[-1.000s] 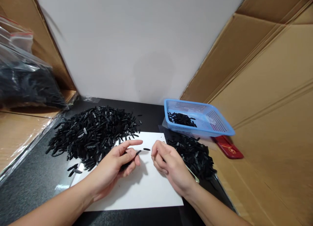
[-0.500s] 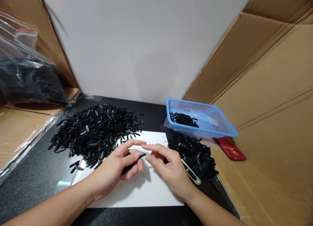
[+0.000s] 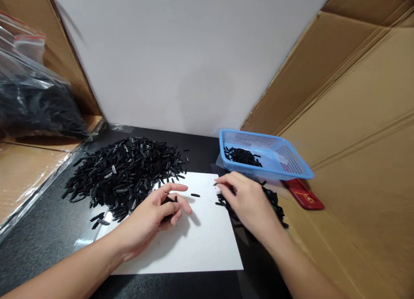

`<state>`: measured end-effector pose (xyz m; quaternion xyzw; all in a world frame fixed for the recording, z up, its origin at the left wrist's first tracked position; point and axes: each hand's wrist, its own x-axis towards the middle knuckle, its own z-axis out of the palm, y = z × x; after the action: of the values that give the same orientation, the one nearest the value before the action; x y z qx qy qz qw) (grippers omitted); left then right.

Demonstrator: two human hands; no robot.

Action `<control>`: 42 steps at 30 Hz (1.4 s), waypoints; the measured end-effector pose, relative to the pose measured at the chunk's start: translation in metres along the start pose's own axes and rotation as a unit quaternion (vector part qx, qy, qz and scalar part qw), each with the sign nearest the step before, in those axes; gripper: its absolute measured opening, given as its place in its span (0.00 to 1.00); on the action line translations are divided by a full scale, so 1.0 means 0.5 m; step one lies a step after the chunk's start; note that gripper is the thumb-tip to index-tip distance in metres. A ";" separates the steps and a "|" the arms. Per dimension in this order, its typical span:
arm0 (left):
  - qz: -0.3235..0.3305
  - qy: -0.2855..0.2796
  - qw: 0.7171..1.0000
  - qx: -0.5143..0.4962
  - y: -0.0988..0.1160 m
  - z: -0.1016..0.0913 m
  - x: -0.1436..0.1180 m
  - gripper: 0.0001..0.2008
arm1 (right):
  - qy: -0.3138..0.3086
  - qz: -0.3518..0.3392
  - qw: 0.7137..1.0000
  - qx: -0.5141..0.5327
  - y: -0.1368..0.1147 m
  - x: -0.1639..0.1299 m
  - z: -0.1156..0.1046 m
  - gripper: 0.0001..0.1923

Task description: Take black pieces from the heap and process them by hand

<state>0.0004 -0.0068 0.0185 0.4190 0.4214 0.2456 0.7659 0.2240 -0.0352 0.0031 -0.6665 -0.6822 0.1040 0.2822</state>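
My left hand (image 3: 166,208) is curled palm-up over the white sheet (image 3: 207,247), with several black strip-like pieces (image 3: 168,200) in its fingers. Its index finger is stretched out. A single black strip (image 3: 195,195) lies on the sheet just beyond those fingertips. My right hand (image 3: 241,195) is at the sheet's right edge, above the smaller black heap (image 3: 274,204), its thumb and index finger pinched. A small dark bit (image 3: 215,184) shows at the pinch. The hand covers much of that heap. To the left spreads a large heap of black strips (image 3: 126,174).
A blue perforated basket (image 3: 281,158) with some black strips stands behind the right heap. Beside it lies a red flat object (image 3: 304,195) with gold marking. A clear zip bag (image 3: 39,92) of black material rests on cardboard at left. Cardboard walls (image 3: 355,96) flank the right.
My right hand has moved right and away from my left hand to the smaller heap. A strip now lies on the sheet. The pale metal tool by the right hand is now hidden.
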 end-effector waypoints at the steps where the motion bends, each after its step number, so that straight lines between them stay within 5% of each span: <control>1: -0.001 0.006 1.000 0.006 -0.002 -0.002 0.001 0.15 | -0.025 0.046 0.995 -0.085 0.016 0.007 -0.015 0.10; 5: -0.007 0.021 1.000 0.010 -0.008 -0.007 0.008 0.10 | -0.054 0.107 0.970 -0.210 0.045 0.017 -0.046 0.13; 17: -0.013 0.060 0.998 0.024 -0.001 -0.011 0.016 0.10 | -0.082 -0.054 0.995 -0.026 -0.027 -0.002 0.071 0.08; 23: 0.043 0.019 0.989 0.139 -0.013 -0.013 0.019 0.14 | 0.003 -0.089 0.984 0.152 -0.050 -0.023 0.064 0.06; 31: 0.082 -0.008 0.986 0.147 -0.010 -0.005 0.006 0.17 | 0.008 -0.058 0.960 0.273 -0.072 -0.040 0.053 0.06; 42: 0.098 -0.012 0.988 0.121 -0.008 -0.003 0.004 0.18 | 0.036 -0.046 0.953 0.297 -0.076 -0.046 0.052 0.04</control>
<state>0.0002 -0.0067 0.0135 0.5509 0.3954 0.2618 0.6867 0.1771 -0.0547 -0.0043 -0.5234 -0.6399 0.2651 0.4964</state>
